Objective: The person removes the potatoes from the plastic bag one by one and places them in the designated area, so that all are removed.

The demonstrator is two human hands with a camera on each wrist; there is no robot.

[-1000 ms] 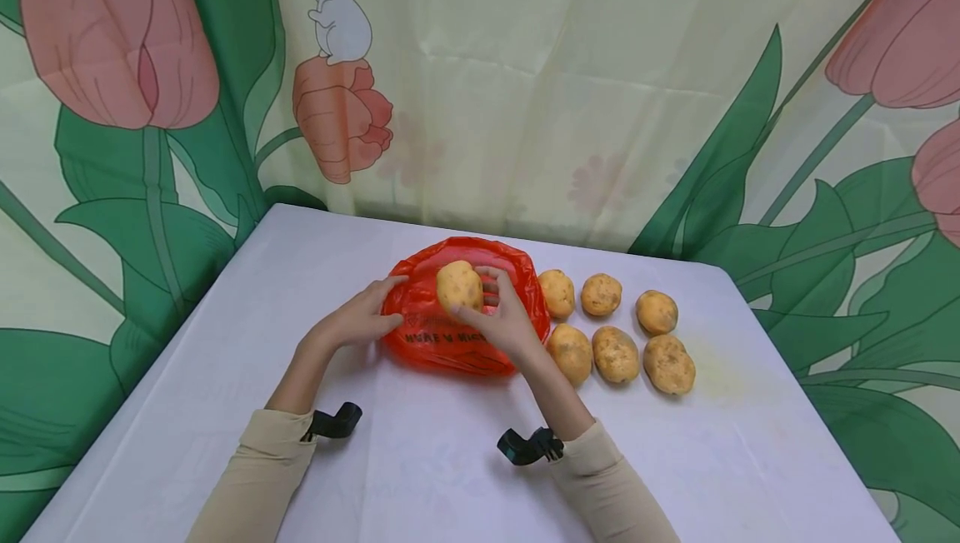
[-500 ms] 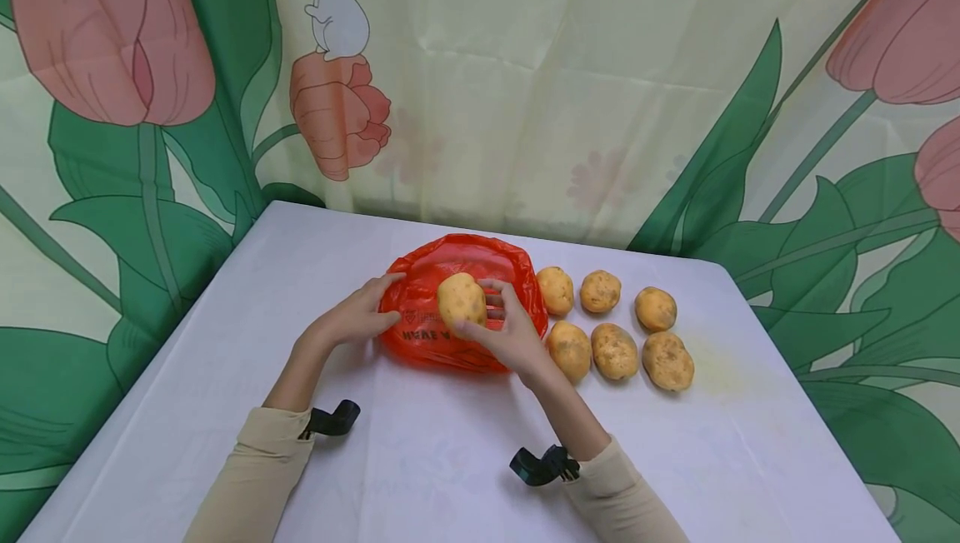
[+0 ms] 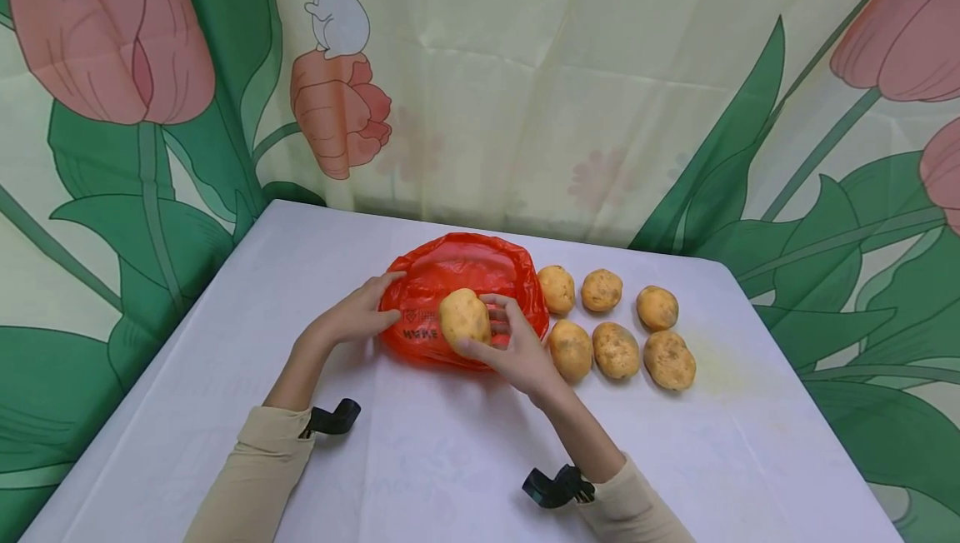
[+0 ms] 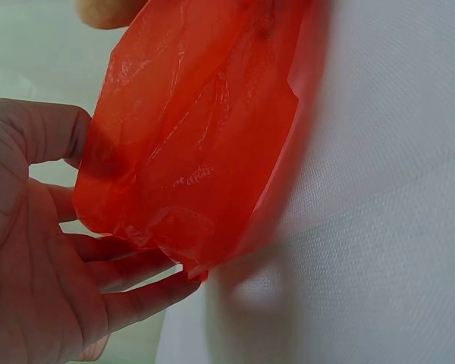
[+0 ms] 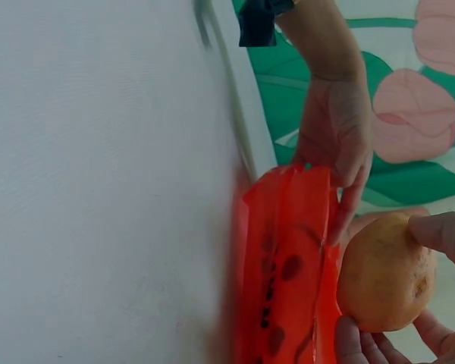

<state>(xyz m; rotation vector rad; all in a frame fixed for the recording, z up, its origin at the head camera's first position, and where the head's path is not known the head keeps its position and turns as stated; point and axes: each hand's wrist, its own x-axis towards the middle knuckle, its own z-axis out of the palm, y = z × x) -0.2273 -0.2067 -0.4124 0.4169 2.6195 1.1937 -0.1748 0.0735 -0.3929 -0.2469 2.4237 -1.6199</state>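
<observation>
In the head view a red plastic bag (image 3: 405,276) stands with its mouth wide, dark lettering on its wall. My left hand (image 3: 365,310) holds the bag's left rim, thumb apart from the fingers. The left wrist view shows that hand (image 4: 53,227) against the red film (image 4: 189,144), which partly hides the fingertips. Over the bag's front right part, my right hand (image 3: 517,347) grips a potato (image 3: 463,318) between thumb and fingers. Up close in the right wrist view, the potato (image 5: 387,273) is held clear of the table, beside the bag (image 5: 288,265).
Several potatoes lie in two rows right of the bag, the nearest a front potato (image 3: 570,351) close to its side. A white cloth covers the table (image 3: 420,460). Behind it hangs a curtain (image 3: 510,110) with printed tulips. Each wrist bears a black camera (image 3: 558,487).
My right hand has drawn the potato toward the front and slightly right, from over the bag's middle to its front part. The left hand has stayed at the rim.
</observation>
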